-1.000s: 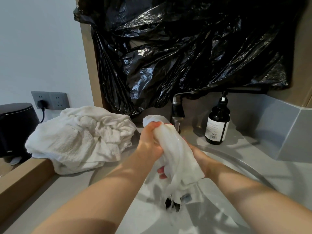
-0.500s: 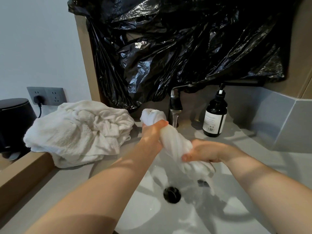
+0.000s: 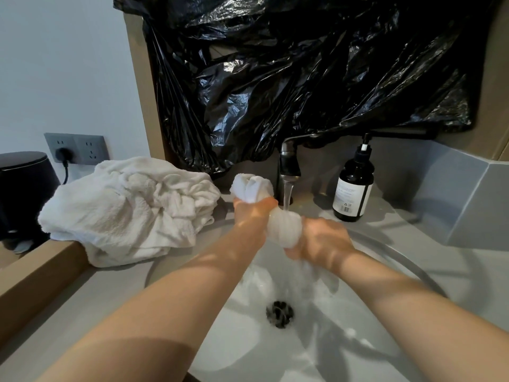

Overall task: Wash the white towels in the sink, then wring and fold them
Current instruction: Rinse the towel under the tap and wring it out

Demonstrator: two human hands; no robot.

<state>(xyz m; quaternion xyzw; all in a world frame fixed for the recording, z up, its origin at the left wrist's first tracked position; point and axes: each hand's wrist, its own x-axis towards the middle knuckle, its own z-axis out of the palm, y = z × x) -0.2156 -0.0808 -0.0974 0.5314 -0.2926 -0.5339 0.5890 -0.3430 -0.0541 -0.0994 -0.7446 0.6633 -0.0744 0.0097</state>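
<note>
A wet white towel (image 3: pixel 283 228) is twisted into a tight roll above the white sink (image 3: pixel 275 354). My left hand (image 3: pixel 252 212) grips its upper end, where a bunch of cloth sticks out above the fist. My right hand (image 3: pixel 322 241) grips its lower end, close to the left hand. Water runs from the tap (image 3: pixel 288 166) just behind the roll and drips off the cloth into the basin. A heap of white towels (image 3: pixel 129 210) lies on the counter to the left of the sink.
A dark pump bottle (image 3: pixel 354 186) stands right of the tap. Black plastic sheeting (image 3: pixel 303 78) hangs behind the sink. A black appliance (image 3: pixel 22 188) sits far left, near a wall socket (image 3: pixel 74 148). The drain (image 3: pixel 280 313) lies in the basin's middle.
My right hand has turned over and closed round the towel's lower end, nearer the left hand. The hanging roll has been twisted shorter and tighter. Water now runs from the tap.
</note>
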